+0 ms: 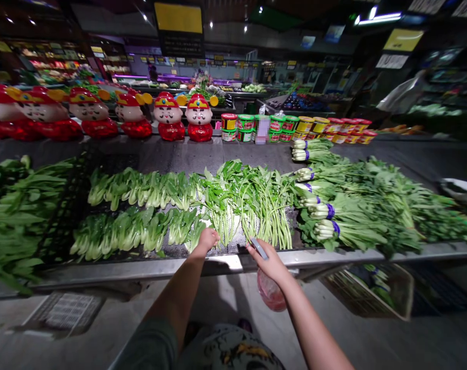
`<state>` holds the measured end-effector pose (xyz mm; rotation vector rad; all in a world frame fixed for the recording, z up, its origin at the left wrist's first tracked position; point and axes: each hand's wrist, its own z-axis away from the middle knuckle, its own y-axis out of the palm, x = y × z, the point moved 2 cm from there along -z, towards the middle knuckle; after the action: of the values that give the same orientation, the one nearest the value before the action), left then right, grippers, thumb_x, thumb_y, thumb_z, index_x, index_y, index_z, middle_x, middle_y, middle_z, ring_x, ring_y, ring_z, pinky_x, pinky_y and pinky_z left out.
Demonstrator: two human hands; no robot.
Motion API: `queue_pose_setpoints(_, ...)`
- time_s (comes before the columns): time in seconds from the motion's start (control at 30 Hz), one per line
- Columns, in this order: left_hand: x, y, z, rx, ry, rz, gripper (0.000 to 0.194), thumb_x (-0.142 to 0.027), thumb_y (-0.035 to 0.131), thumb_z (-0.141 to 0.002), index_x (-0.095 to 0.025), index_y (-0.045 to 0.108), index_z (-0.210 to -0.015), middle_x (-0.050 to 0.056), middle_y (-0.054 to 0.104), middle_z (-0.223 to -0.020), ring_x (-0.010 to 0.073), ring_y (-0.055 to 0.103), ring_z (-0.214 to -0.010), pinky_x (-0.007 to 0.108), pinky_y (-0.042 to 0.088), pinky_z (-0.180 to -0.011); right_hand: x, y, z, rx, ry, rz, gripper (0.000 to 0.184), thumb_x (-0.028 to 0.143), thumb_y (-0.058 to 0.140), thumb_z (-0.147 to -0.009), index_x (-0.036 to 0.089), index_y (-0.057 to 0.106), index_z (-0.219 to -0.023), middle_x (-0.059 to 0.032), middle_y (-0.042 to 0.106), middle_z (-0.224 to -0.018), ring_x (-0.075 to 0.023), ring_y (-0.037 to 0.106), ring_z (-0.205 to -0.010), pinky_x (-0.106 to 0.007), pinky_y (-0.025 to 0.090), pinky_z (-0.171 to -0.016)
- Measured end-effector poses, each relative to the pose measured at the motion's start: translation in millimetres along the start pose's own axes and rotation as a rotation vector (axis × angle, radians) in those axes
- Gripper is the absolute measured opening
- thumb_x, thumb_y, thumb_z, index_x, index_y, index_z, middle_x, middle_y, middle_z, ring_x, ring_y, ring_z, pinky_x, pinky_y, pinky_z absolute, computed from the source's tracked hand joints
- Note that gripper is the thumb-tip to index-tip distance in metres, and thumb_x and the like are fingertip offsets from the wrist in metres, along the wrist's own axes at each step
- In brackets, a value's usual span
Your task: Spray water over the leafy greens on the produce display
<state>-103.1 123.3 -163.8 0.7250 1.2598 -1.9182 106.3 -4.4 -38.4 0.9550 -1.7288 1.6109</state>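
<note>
**Several rows of leafy greens [252, 205] laid out on a steel table [314, 258]**

Pak choi [141, 189] lies in two rows at centre-left; purple-banded bunches [322, 228] lie to the right. The left hand [206, 240] is curled, its fingertips at the base of a front-row pak choi [195, 234]; whether it grips cannot be told. The right hand [266, 263] is closed on a slim grey phone [259, 248]; a red plastic bag [270, 290] hangs just below that hand, its contents not identifiable through the film. A wicker basket [372, 293] below the table edge holds green vegetables; lidded tubs [245, 128] stand in a row beyond the greens, beside red-and-white figurines [167, 117].
</note>
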Motion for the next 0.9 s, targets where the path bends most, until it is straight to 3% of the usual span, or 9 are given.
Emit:
queue_pose_setpoints(0.2,11.2,-1.1,-4.8,0.023,-0.047,-0.202,0.008,-0.019,0.069,-0.068,-0.014,0.063,-0.066,0.004,0.062,-0.063,0.0173,0.061,-0.068,0.029,0.046,-0.067,-5.1,-6.2,3.5,-0.056,0.076,-0.044,0.036,0.044,0.051,-0.082,0.018,0.065,-0.102,-0.0091,0.068,-0.096,-0.0225,0.062,-0.093,-0.035,0.047,-0.085)
queue_pose_setpoints(0.27,16.3,0.2,-3.7,0.051,-0.06,-0.23,0.017,-0.026,0.065,-0.076,-0.013,0.064,-0.086,0.006,0.065,-0.086,0.0183,0.062,-0.081,0.033,0.049,-0.074,-7.8,-9.8,5.3,-0.054,0.109,-0.056,0.034,0.045,0.053,-0.08,0.019,0.066,-0.098,-0.0077,0.068,-0.093,-0.0222,0.062,-0.091,-0.036,0.048,-0.084)
queue_pose_setpoints(0.37,18.4,1.4,-2.7,0.067,-0.049,-0.243,0.034,-0.036,0.054,-0.086,-0.016,0.054,-0.113,0.007,0.058,-0.113,0.0188,0.058,-0.096,0.04,0.051,-0.081,-9.5,-13.6,7.5,-0.021,0.114,-0.068,0.032,0.045,0.054,-0.079,0.02,0.067,-0.096,-0.0067,0.068,-0.092,-0.0217,0.062,-0.089,-0.036,0.048,-0.083)
queue_pose_setpoints(0.57,5.0,-8.5,3.0,-0.039,0.081,-0.273,0.02,-0.02,0.066,-0.071,-0.016,0.064,-0.091,0.0,0.068,-0.085,0.0131,0.061,-0.081,0.023,0.046,-0.072,-2.8,-7.0,7.3,0.033,0.094,-0.066,0.034,0.046,0.051,-0.081,0.019,0.068,-0.094,-0.0068,0.068,-0.087,-0.0217,0.062,-0.084,-0.035,0.049,-0.079)
queue_pose_setpoints(0.73,-0.3,-24.5,21.0,-0.156,0.112,-0.351,0.013,-0.025,0.059,-0.075,-0.017,0.066,-0.082,0.001,0.068,-0.079,0.014,0.06,-0.074,0.023,0.041,-0.064,0.5,3.3,5.7,0.002,0.138,-0.078,0.037,0.048,0.05,-0.08,0.02,0.069,-0.093,-0.0065,0.068,-0.08,-0.0238,0.062,-0.083,-0.036,0.05,-0.075)
queue_pose_setpoints(0.9,-3.1,-39.1,44.0,-0.267,0.123,-0.436,0.026,-0.031,0.044,-0.085,-0.018,0.065,-0.079,0.005,0.067,-0.078,0.0172,0.059,-0.073,0.026,0.038,-0.064,-3.3,6.3,8.1,0.01,0.112,-0.078,0.039,0.049,0.051,-0.079,0.019,0.067,-0.098,-0.0072,0.068,-0.086,-0.0236,0.062,-0.088,-0.038,0.048,-0.082)
